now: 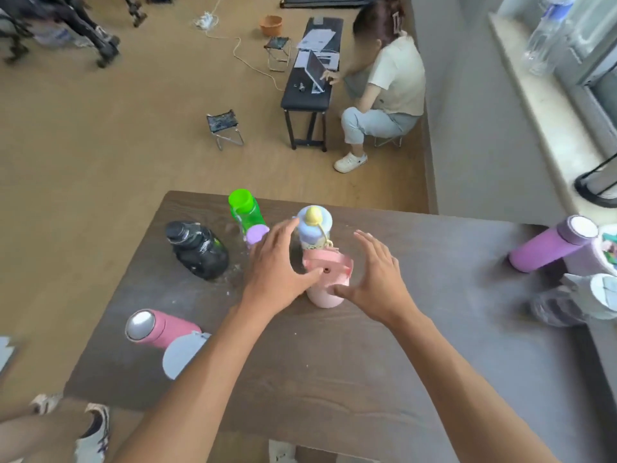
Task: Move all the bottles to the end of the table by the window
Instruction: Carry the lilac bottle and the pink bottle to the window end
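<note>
My left hand (277, 262) and right hand (374, 275), both spread open, flank the upright pink bottle (329, 279) mid-desk; left thumb touching; window edge lies rightward.

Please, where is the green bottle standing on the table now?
In the head view the green bottle stands near the table's far edge, left of centre, between the black bottle and the blue bottle with the yellow knob, just beyond the left hand.

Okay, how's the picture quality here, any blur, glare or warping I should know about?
Head view: wide-angle warping bends the table edges and leans the purple bottle outward; right-edge items are smeared; daylight from the window side washes that end pale; glare on the pink bottle cap; both hands, left hand and right hand, look reasonably sharp.
</note>
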